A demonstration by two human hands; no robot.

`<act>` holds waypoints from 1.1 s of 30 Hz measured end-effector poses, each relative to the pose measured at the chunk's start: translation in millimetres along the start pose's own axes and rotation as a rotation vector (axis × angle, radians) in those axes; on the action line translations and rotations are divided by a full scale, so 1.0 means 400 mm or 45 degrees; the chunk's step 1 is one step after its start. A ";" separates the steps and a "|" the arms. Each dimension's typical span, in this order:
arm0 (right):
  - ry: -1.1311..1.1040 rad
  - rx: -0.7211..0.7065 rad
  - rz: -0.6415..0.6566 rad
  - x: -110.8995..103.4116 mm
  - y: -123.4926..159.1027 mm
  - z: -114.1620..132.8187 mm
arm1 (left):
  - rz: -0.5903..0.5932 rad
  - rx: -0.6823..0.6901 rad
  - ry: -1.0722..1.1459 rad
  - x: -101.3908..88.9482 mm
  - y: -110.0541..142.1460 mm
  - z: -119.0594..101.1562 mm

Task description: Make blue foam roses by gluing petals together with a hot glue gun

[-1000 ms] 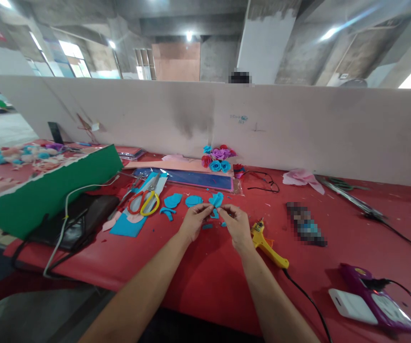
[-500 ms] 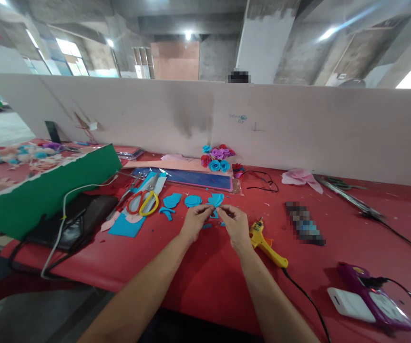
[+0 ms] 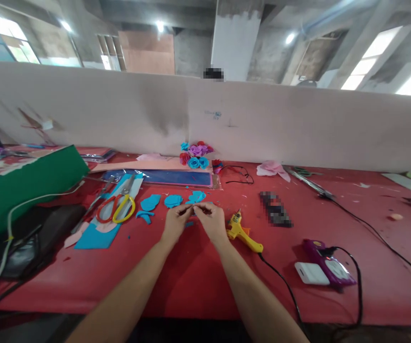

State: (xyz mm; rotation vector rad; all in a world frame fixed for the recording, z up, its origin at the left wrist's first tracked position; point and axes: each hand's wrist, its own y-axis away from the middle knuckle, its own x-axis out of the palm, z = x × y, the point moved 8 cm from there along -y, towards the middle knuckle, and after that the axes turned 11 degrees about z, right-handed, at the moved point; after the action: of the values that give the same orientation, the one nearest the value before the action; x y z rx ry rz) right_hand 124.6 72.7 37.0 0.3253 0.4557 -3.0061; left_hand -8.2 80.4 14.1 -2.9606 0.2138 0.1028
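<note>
My left hand and my right hand meet fingertip to fingertip over the red table. Both pinch a small blue foam piece between them; most of it is hidden by the fingers. Just behind the hands lie blue foam petals and a heart-shaped blue piece. A yellow glue gun lies right beside my right hand.
Scissors with red and yellow handles rest on a blue foam sheet at left. Foam roses stand by the white partition. A green board, black bag, phone and power bank with cables also lie about.
My hands have closed together, fingertips now touching around the blue piece. The view has swung to the right, so everything sits further left in the picture.
</note>
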 end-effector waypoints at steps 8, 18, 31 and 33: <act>-0.279 0.023 -0.058 -0.004 0.005 -0.009 | -0.072 -0.039 0.120 -0.010 0.002 0.001; -0.472 0.191 0.025 0.009 -0.006 -0.057 | -0.025 -0.046 0.177 0.009 0.007 -0.017; -0.374 0.131 -0.007 0.003 -0.002 -0.039 | -0.108 0.208 -0.357 -0.004 0.021 -0.049; -0.413 0.133 -0.009 0.005 -0.001 -0.035 | -0.123 0.267 -0.413 -0.001 0.028 -0.060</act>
State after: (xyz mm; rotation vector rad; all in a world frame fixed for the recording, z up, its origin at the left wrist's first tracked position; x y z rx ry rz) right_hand 125.3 77.3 23.7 -0.1586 0.2710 -3.0126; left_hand -9.0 65.2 36.1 -2.6892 0.0342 0.5096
